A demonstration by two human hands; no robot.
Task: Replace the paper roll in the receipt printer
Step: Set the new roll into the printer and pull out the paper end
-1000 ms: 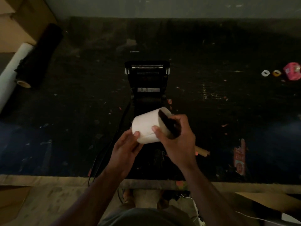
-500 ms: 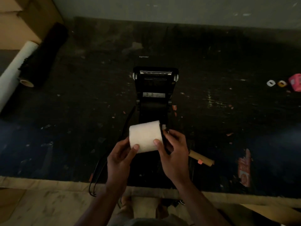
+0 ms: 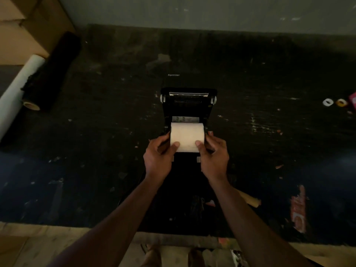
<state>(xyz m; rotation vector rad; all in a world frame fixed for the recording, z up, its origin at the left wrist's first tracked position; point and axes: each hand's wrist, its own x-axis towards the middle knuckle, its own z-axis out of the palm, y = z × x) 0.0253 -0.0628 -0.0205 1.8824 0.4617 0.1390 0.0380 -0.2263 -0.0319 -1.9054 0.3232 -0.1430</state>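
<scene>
A black receipt printer [image 3: 188, 105] stands on the dark table with its lid swung open toward the back. A white paper roll [image 3: 187, 136] lies sideways over the printer's open paper bay. My left hand [image 3: 159, 157] grips the roll's left end, thumb on its front face. My right hand [image 3: 213, 157] grips the right end the same way. Whether the roll rests in the bay or hovers just over it cannot be told. A brown cardboard core [image 3: 250, 199] lies on the table behind my right forearm.
A white roll [image 3: 17, 93] and a black roll [image 3: 52, 74] lie at the far left beside cardboard boxes [image 3: 28, 26]. Small white and yellow rings [image 3: 334, 102] and a pink object [image 3: 352, 100] sit at the right edge. A red wrapper [image 3: 298, 209] lies near the table's front edge.
Both hands carried the roll forward from near my body to the printer's open bay. It turned from tilted, with its core hole showing, to lying level across the bay.
</scene>
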